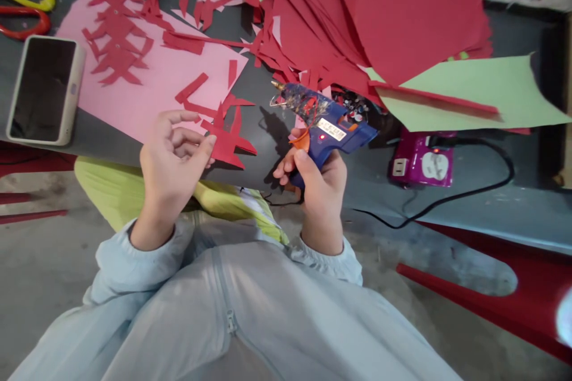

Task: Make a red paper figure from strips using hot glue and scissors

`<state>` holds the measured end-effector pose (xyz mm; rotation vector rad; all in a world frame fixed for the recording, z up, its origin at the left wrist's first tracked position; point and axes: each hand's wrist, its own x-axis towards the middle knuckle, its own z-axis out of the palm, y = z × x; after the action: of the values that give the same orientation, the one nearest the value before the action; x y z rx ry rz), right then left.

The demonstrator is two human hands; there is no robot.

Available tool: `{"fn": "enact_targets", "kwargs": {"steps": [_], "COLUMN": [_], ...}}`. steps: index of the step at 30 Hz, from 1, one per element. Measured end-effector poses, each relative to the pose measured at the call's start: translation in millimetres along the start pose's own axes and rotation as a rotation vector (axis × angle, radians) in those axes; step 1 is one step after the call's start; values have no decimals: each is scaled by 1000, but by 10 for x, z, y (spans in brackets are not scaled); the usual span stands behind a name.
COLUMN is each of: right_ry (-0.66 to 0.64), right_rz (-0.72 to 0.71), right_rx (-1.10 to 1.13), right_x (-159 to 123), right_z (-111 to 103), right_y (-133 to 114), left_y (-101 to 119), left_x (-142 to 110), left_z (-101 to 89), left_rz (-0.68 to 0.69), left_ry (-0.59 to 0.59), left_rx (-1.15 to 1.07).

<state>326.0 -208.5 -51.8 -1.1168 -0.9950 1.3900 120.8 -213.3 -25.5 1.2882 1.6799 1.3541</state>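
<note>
My right hand [322,190] is closed round the handle of a blue hot glue gun [333,137] with an orange trigger. Its brass nozzle points up and left, strung with glue threads, and a small red light glows on its side. Between thumb and fingers my left hand [172,166] pinches a spiky red paper cutout [230,138] at its left edge. The cutout is just above the table edge, near a pink paper sheet [134,92]. On that sheet lies a stack of joined red paper cutouts [117,38], with loose red strips beside it.
A phone [42,89] and scissors with yellow and red handles [27,6] lie at the left. Red paper sheets [415,12] and scraps cover the back, with green paper [482,92] at the right. A purple power socket box [422,161] has a black cord [469,190] plugged in.
</note>
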Motion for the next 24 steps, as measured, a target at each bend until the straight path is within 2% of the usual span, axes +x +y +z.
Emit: {"fn": "enact_targets", "kwargs": {"steps": [3, 5, 10, 17, 20, 24], "right_ry": [7, 5, -4, -7, -14, -11], "right_rz": [11, 12, 12, 33, 34, 27], "right_rx": [2, 2, -33, -75, -42, -16], "right_x": [-6, -9, -10, -26, -29, -29], "right_z": [-2, 3, 2, -8, 0, 14], "right_y": [-2, -11, -20, -13, -25, -41], "left_y": [-76, -91, -61, -17, 22, 24], "left_x": [-15, -43, -91, -103, -119, -134], "left_z": [0, -11, -81, -212, -204, -105], "left_rz": [-113, -112, 25, 256, 411, 606], "left_ry": [-19, -21, 14, 46, -47, -283], "left_rx": [95, 187, 467, 660, 728, 785]}}
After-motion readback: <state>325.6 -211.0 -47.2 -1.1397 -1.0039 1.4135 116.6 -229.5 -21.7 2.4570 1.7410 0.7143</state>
